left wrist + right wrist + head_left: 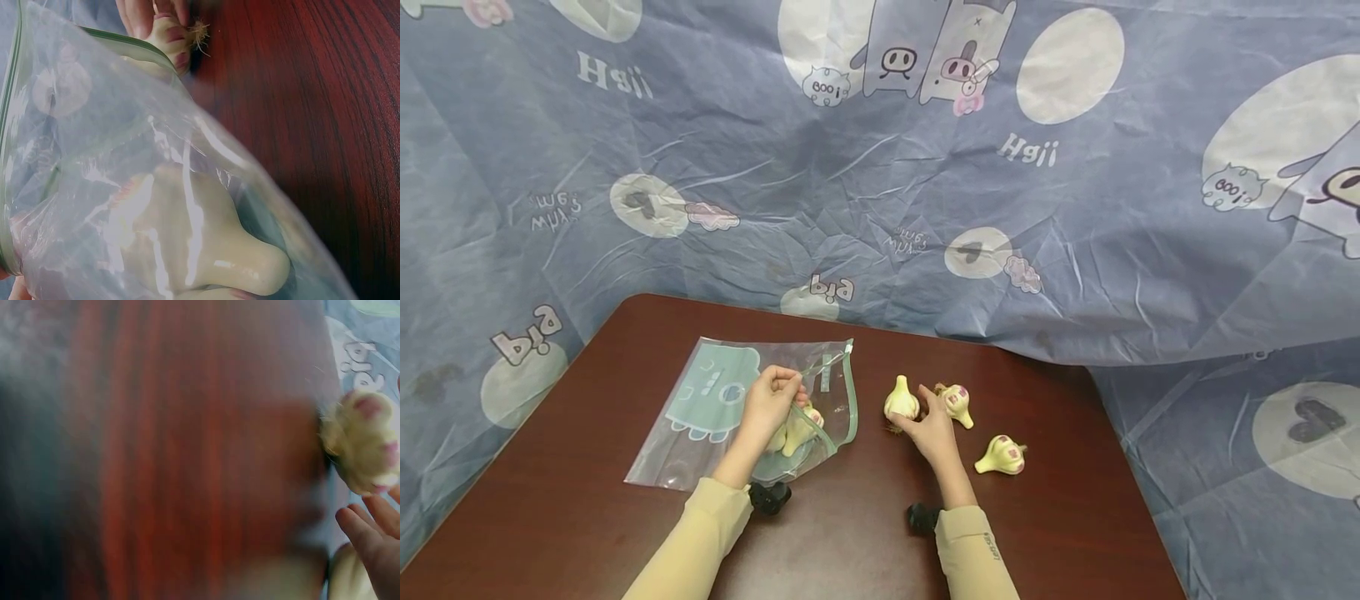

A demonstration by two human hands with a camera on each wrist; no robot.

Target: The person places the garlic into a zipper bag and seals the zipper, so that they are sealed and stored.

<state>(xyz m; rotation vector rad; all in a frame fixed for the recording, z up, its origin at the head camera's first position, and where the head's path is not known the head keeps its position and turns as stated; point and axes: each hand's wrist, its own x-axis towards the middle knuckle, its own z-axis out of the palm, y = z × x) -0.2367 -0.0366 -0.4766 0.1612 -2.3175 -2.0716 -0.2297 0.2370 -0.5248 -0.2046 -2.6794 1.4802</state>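
The left hand is pinching the rim of a printed zip bag, apparently holding its mouth parted above the garlic bulbs lying inside. The right hand is holding thumb and fingers apart, seemingly to suit the round garlic bulb resting between them on the counter; contact is remaining unclear. That bulb is showing cream skin, purplish patches, a smooth neck and wispy roots.

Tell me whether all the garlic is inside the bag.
No, garlic bulbs lie on the table, outside the bag.
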